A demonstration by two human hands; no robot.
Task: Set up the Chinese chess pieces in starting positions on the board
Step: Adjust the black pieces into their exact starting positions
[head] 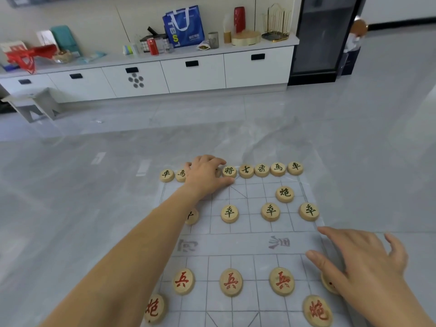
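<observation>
A translucent gridded board [247, 244] lies on the grey floor. Black pieces line its far row: a chariot [166, 175] at the left end, then general [229, 171], advisor [246, 170], elephant [262, 169], horse [278, 168] and chariot [295, 167]. My left hand [205, 175] reaches into the gap in that row, its fingers curled over a black piece [218, 172] of which only an edge shows. A black cannon [284, 193] and black soldiers [229, 213] stand nearer. Red soldiers [231, 282] and red cannons [317, 311] fill the near half. My right hand [368, 258] hovers with spread fingers over the board's right edge, partly covering a red piece [329, 283].
My left forearm hides a black soldier [191, 215] and the board's left side. Far behind stand white drawers [193, 74] with a blue bag [184, 25] and a red can [153, 46] on top, a grey stool [35, 105] at the left, and a dark cabinet [323, 36] at the right.
</observation>
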